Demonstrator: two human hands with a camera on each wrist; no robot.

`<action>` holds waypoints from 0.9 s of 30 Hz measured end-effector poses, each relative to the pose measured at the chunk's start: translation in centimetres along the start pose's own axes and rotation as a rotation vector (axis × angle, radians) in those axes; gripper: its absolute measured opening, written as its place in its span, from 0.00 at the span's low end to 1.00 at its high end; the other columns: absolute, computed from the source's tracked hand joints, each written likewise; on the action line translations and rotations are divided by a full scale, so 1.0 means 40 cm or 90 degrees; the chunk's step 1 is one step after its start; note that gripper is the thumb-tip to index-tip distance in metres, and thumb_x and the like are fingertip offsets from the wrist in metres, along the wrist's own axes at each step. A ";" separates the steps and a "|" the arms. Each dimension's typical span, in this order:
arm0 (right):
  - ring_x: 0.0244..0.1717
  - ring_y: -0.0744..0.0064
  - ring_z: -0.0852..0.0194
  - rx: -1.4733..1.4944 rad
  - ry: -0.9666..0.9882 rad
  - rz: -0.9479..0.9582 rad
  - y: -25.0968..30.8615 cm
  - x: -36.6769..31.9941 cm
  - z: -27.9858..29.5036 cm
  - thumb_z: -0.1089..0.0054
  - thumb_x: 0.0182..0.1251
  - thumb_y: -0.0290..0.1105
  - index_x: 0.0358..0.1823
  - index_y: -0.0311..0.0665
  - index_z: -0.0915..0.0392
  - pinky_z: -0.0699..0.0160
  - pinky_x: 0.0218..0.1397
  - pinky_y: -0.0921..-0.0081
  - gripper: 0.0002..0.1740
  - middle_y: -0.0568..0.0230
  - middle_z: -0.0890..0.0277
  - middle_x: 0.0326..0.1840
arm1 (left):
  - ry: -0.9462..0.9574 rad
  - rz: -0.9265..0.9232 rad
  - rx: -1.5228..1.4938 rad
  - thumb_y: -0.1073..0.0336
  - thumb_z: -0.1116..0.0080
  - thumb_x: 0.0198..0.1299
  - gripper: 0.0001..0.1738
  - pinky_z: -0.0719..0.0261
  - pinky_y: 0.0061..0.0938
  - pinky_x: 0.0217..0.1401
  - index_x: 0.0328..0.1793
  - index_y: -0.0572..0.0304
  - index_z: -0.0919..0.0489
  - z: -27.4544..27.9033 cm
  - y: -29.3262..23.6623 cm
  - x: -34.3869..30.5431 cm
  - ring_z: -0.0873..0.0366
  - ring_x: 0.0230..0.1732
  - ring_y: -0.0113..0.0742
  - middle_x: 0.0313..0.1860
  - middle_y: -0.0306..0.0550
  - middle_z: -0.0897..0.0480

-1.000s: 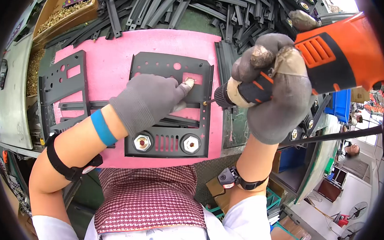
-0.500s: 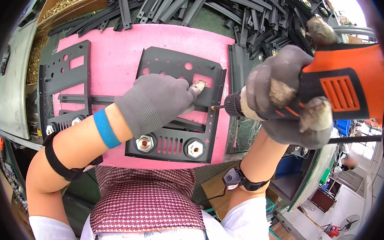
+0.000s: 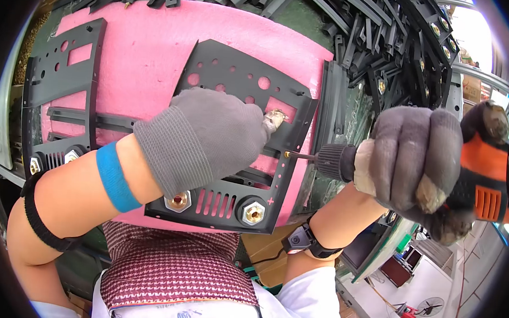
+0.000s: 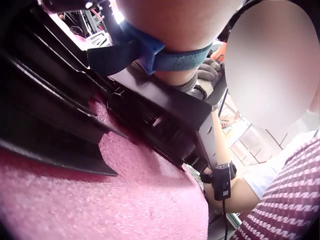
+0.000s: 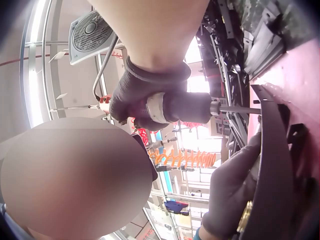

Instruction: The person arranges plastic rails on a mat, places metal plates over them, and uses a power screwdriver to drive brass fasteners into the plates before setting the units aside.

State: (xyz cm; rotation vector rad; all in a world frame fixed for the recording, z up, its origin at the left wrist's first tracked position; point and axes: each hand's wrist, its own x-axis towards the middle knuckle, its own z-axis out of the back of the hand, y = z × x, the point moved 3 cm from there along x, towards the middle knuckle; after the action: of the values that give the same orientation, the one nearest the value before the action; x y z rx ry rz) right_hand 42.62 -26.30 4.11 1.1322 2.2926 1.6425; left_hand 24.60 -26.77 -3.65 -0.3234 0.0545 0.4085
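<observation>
Since the earlier frame my right hand (image 3: 413, 160), wrapped tight round the orange drill (image 3: 486, 175), has dropped lower, its bit still at the black panel (image 3: 241, 73) edge on the pink foam (image 3: 151, 46). My left hand (image 3: 210, 134) keeps pinching the brass fitting (image 3: 274, 119) in the panel's cut-out. The print on my shirt is too small to read.

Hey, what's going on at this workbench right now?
A person in grey gloves works on a black metal panel that lies on a pink foam pad. The left hand rests on the panel and holds a brass piece at its fingertips by a rectangular cutout. The right hand grips an orange power driver sideways, its bit on a brass screw at the panel's right edge. Loose black metal strips are heaped behind.
</observation>
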 end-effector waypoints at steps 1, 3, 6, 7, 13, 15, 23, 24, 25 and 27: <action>0.16 0.71 0.28 0.007 0.005 -0.006 0.002 0.004 -0.001 0.31 0.59 0.30 0.44 0.36 0.25 0.27 0.19 0.76 0.15 0.63 0.25 0.22 | -0.001 0.003 -0.003 0.56 0.47 0.67 0.23 0.25 0.33 0.20 0.66 0.52 0.25 0.000 0.000 0.001 0.23 0.24 0.37 0.25 0.41 0.26; 0.17 0.70 0.26 0.020 0.010 -0.014 0.008 0.012 -0.004 0.30 0.59 0.28 0.45 0.36 0.24 0.26 0.20 0.76 0.14 0.63 0.24 0.22 | 0.014 -0.004 0.010 0.56 0.48 0.68 0.22 0.25 0.32 0.19 0.65 0.52 0.24 0.001 -0.001 0.000 0.22 0.24 0.36 0.24 0.41 0.26; 0.18 0.68 0.23 0.018 0.058 -0.061 0.026 0.034 -0.005 0.35 0.62 0.21 0.52 0.36 0.25 0.24 0.19 0.75 0.16 0.61 0.21 0.24 | 0.015 0.006 -0.006 0.56 0.48 0.68 0.22 0.24 0.32 0.20 0.66 0.52 0.25 0.005 -0.002 0.002 0.22 0.24 0.36 0.24 0.41 0.25; 0.18 0.68 0.23 0.018 0.058 -0.061 0.027 0.033 -0.003 0.35 0.62 0.21 0.52 0.36 0.25 0.24 0.19 0.75 0.16 0.61 0.21 0.24 | 0.016 0.006 -0.006 0.56 0.48 0.68 0.22 0.24 0.32 0.20 0.66 0.52 0.25 0.006 -0.002 0.002 0.22 0.24 0.36 0.24 0.41 0.25; 0.20 0.67 0.21 -0.010 0.001 -0.005 0.039 0.011 -0.008 0.33 0.60 0.21 0.59 0.35 0.29 0.20 0.21 0.73 0.25 0.61 0.20 0.26 | 0.020 -0.004 -0.008 0.56 0.48 0.68 0.23 0.23 0.33 0.21 0.67 0.52 0.25 0.008 -0.003 0.002 0.21 0.24 0.36 0.25 0.41 0.25; 0.21 0.66 0.20 -0.021 -0.018 0.012 0.045 0.003 -0.013 0.32 0.60 0.22 0.61 0.34 0.31 0.19 0.22 0.73 0.27 0.60 0.20 0.27 | 0.011 0.000 -0.012 0.56 0.48 0.68 0.24 0.23 0.32 0.21 0.68 0.52 0.26 0.010 -0.004 0.002 0.22 0.25 0.36 0.25 0.42 0.25; 0.22 0.66 0.18 -0.050 -0.008 0.067 0.049 -0.002 0.005 0.30 0.57 0.21 0.70 0.35 0.38 0.16 0.23 0.72 0.39 0.60 0.19 0.29 | 0.016 -0.003 -0.038 0.58 0.48 0.67 0.24 0.25 0.32 0.20 0.69 0.52 0.27 0.010 0.000 0.001 0.23 0.24 0.37 0.25 0.41 0.27; 0.21 0.66 0.18 -0.050 0.056 0.064 0.046 0.003 0.007 0.29 0.57 0.21 0.73 0.37 0.41 0.15 0.23 0.73 0.42 0.60 0.19 0.29 | 0.017 -0.002 -0.035 0.58 0.48 0.67 0.24 0.25 0.33 0.20 0.69 0.52 0.27 0.010 0.000 0.001 0.23 0.24 0.37 0.25 0.41 0.27; 0.21 0.66 0.18 -0.051 0.056 0.064 0.044 0.005 0.006 0.29 0.57 0.21 0.73 0.37 0.41 0.15 0.23 0.73 0.42 0.60 0.19 0.29 | 0.017 -0.002 -0.035 0.58 0.48 0.67 0.24 0.25 0.33 0.20 0.69 0.52 0.27 0.011 -0.001 0.002 0.23 0.24 0.37 0.25 0.41 0.27; 0.21 0.66 0.18 -0.049 0.040 0.092 0.043 0.007 0.000 0.29 0.57 0.21 0.73 0.38 0.43 0.16 0.22 0.73 0.43 0.60 0.19 0.29 | 0.012 0.001 -0.030 0.57 0.48 0.67 0.25 0.25 0.33 0.20 0.69 0.53 0.27 0.010 -0.001 0.002 0.23 0.24 0.36 0.25 0.41 0.27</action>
State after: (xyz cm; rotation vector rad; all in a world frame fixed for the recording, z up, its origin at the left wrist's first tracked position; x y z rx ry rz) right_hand 43.26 -25.89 5.67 1.2735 2.2095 1.8261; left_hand 24.69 -26.65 -3.28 -0.3729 0.0633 0.4083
